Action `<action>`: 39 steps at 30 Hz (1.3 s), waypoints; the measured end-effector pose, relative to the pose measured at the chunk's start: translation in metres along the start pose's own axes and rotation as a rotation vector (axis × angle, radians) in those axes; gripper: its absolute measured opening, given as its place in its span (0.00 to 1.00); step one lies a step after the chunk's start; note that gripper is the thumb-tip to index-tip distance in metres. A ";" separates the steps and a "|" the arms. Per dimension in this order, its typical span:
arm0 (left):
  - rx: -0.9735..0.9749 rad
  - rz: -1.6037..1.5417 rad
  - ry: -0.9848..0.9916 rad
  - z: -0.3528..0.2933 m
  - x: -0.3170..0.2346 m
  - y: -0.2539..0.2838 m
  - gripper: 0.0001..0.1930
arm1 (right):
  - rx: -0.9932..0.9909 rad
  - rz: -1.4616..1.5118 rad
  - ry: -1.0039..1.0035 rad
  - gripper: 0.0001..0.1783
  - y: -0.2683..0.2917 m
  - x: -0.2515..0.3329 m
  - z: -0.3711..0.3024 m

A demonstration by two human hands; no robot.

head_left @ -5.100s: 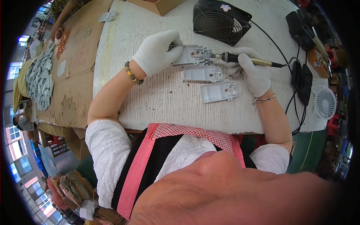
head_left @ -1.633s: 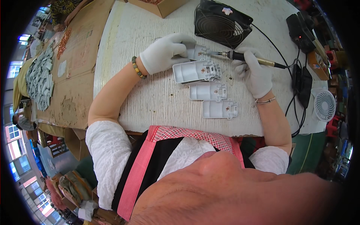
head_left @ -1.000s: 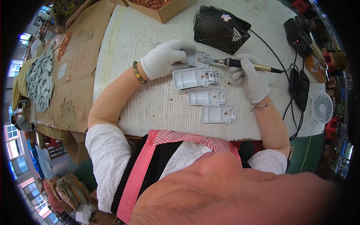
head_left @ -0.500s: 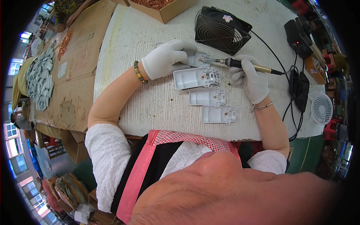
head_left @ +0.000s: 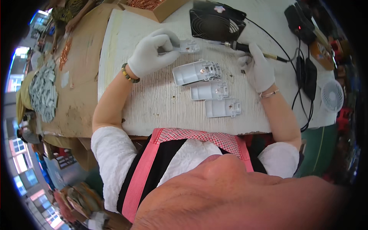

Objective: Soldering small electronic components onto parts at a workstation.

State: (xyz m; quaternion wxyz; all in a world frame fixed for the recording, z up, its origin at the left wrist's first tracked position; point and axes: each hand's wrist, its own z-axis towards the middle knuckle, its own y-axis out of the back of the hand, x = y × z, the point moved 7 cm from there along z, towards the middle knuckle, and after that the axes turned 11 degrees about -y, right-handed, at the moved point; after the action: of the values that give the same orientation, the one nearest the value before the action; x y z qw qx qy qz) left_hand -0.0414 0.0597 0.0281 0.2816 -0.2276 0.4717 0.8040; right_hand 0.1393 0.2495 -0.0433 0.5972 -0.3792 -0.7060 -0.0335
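Note:
My gloved left hand is closed on a small light-grey plastic housing, its clipped end pointing right. In my gloved right hand is a soldering iron with a black grip, held between thumb and fingers. Its metal tip points left and is apart from the housing. Between the hands and nearer me lies a small stack of grey housings with coppery bits at their right ends. Two more, a middle housing and a front housing, lie below it.
A black fan stands beyond the iron. At the right are a black box with a red light, black cables and a small white fan. A carton of coppery parts stands far left; grey pieces are heaped on cardboard.
My left hand has moved left and away with the housing. The iron's tip was at the housing's end and is now apart from it. The whole view has shifted slightly.

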 end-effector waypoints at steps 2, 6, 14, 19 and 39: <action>0.051 0.021 -0.103 0.004 -0.014 -0.006 0.13 | 0.048 -0.017 -0.014 0.17 -0.001 0.000 0.001; 0.187 0.059 -0.195 0.004 -0.047 -0.033 0.13 | 0.055 -0.021 -0.012 0.17 -0.006 0.004 0.003; 0.334 0.361 -0.001 -0.003 -0.044 -0.058 0.25 | 0.050 -0.078 0.096 0.20 -0.009 0.001 0.009; 0.297 0.406 0.140 -0.001 -0.036 -0.055 0.30 | 0.054 -0.066 0.088 0.20 -0.009 -0.008 0.021; 0.294 0.474 -0.016 -0.011 -0.058 -0.066 0.26 | 0.132 0.046 -0.051 0.12 -0.016 -0.030 0.063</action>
State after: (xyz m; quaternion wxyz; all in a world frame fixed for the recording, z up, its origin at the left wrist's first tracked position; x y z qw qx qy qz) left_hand 0.0466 0.0627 0.0179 0.1194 -0.0613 0.6213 0.7720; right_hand 0.0785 0.2542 -0.0808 0.6031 -0.3560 -0.7129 0.0365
